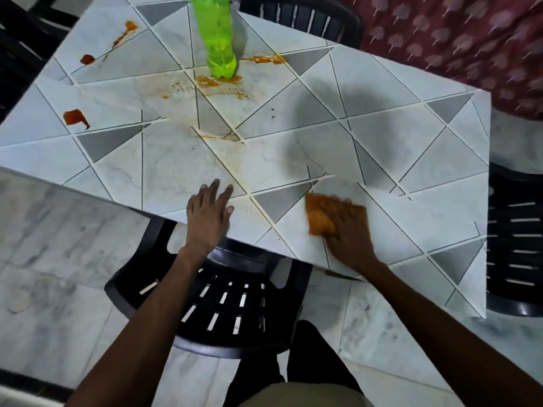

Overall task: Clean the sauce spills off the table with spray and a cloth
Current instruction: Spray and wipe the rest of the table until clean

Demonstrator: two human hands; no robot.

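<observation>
The right hand (346,230), fingers flat on the cloth (318,218), may topple the green bottle (219,39) or smear sauce (75,117) wider when wiping farther.

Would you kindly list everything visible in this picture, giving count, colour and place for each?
table: one, white and grey triangle pattern, middle of the view
bottle: one, green plastic, standing at the table's far side, top out of view
sauce spills: several, red blobs on the table's left part, orange smears around the bottle
cloth: one, orange, on the table near its front edge
chairs: at least three, black plastic, one at the near edge, one to the right, one beyond the far edge
fabric: one, maroon with a pale print, top right
floor: pale marble tiles, below the table
left hand: flat on the table's near edge
right hand: pressing on the cloth
</observation>
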